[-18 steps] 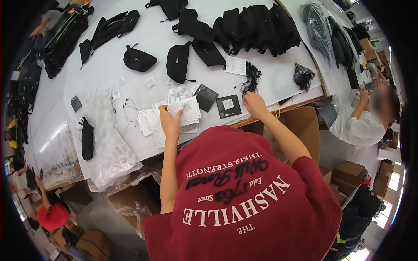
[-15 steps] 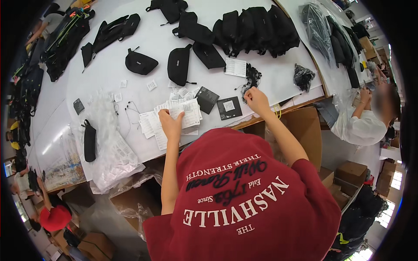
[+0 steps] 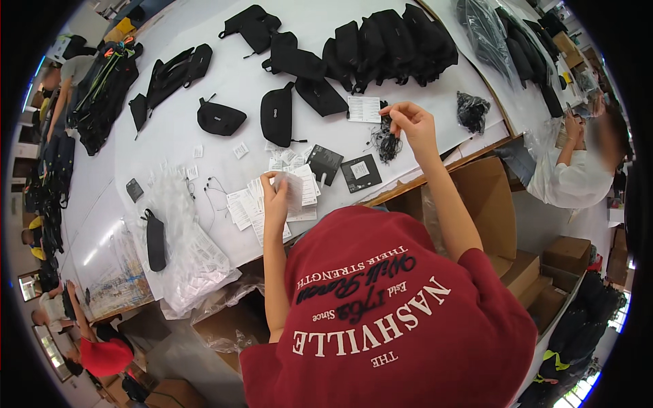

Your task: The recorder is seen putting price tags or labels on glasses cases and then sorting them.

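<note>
My left hand (image 3: 274, 197) is closed on a greyish-white paper slip (image 3: 292, 192), over a fanned pile of white printed cards (image 3: 309, 185). My right hand (image 3: 416, 129) is raised in a pinch at the upper end of a bunch of thin black cords (image 3: 388, 146). What sits between those fingertips is too small to make out. A white printed card (image 3: 363, 109) lies just left of the pinch. Between my hands are two black square cards, one plain dark (image 3: 324, 163) and one with a white label (image 3: 361, 173).
Black zip pouches (image 3: 277, 115) lie beyond the cards, with a row of black pouches (image 3: 391, 47) behind. Clear plastic bags (image 3: 187, 231) and a slim black pouch (image 3: 155, 239) are at left. A bagged black bundle (image 3: 473, 112) lies right. Another person (image 3: 571, 163) works nearby.
My right hand has lifted away from the cord bunch to beside the white card, still pinching. My left hand has curled in, and its slip now stands tilted. The whole view has shifted slightly.
</note>
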Tool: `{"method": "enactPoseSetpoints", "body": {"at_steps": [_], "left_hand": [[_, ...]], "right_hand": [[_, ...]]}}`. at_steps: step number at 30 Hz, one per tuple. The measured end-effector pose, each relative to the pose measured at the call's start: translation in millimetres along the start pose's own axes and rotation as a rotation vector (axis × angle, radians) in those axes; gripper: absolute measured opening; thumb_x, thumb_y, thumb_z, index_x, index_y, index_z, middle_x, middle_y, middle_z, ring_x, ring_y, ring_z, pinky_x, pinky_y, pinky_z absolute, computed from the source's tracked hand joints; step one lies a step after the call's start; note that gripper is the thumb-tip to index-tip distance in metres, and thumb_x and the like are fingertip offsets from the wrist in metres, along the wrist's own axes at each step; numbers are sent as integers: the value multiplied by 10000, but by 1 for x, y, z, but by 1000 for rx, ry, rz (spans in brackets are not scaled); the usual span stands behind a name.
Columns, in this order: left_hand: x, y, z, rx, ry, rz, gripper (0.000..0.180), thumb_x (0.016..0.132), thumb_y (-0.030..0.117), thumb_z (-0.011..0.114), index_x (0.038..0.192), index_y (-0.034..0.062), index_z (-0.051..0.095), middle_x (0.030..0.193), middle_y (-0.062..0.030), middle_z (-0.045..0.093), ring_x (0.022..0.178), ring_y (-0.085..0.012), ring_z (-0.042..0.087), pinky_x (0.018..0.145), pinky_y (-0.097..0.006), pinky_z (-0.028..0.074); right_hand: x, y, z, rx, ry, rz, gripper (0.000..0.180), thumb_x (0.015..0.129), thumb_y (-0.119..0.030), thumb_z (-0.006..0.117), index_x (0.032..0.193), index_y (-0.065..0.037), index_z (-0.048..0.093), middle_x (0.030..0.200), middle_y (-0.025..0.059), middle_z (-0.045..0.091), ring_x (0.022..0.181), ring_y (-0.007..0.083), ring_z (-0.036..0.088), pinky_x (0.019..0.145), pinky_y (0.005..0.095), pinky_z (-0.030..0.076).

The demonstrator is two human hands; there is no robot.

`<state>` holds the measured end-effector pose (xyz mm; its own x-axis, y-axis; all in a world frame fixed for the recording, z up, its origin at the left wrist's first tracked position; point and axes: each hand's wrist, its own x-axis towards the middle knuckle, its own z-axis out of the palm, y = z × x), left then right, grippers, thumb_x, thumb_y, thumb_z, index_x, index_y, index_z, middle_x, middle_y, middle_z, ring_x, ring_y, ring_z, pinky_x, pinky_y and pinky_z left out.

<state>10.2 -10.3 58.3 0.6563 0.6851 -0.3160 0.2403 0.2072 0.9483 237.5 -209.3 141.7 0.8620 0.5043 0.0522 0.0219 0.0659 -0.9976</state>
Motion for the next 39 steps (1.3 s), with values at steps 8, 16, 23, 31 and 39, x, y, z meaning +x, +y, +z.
{"method": "enactPoseSetpoints", "body": {"at_steps": [8, 16, 23, 31, 39], "left_hand": [[-35, 66, 31, -196, -313, 174, 385, 849, 90, 618, 1165, 86, 397, 840, -13, 522, 690, -57, 446, 623, -191, 366], [-46, 79, 40, -287, -329, 279, 294, 857, 23, 593, 1100, 54, 431, 926, -63, 576, 733, -92, 514, 645, -205, 414], [-44, 70, 35, -207, -309, 367, 306, 831, 5, 620, 1079, 52, 447, 864, -40, 553, 721, -92, 496, 646, -206, 403], [-48, 72, 40, -184, -214, 411, 315, 846, -3, 597, 1091, 49, 405, 870, -67, 569, 746, -108, 528, 639, -223, 436], [-49, 71, 42, -269, -266, 299, 175, 853, 4, 578, 950, 27, 434, 1002, -94, 601, 781, -85, 535, 629, -201, 420]], "right_hand": [[-31, -22, 49, 147, -338, 141, 275, 854, -65, 579, 1105, -42, 470, 695, 29, 568, 585, 68, 513, 547, 190, 396], [-63, -19, 78, 192, -557, 141, 360, 853, -28, 550, 1188, -50, 420, 749, 29, 570, 655, 69, 519, 589, 196, 405], [-72, -25, 85, 90, -570, 172, 339, 850, -48, 562, 1162, -37, 431, 735, 23, 561, 619, 61, 501, 552, 195, 398], [-72, -9, 81, -158, -532, 89, 136, 853, -122, 609, 916, -16, 555, 614, -6, 521, 546, 51, 446, 499, 211, 346], [-73, -26, 86, -306, -354, -82, 106, 816, -110, 622, 808, -11, 584, 583, 11, 507, 508, 71, 436, 472, 233, 346]]}}
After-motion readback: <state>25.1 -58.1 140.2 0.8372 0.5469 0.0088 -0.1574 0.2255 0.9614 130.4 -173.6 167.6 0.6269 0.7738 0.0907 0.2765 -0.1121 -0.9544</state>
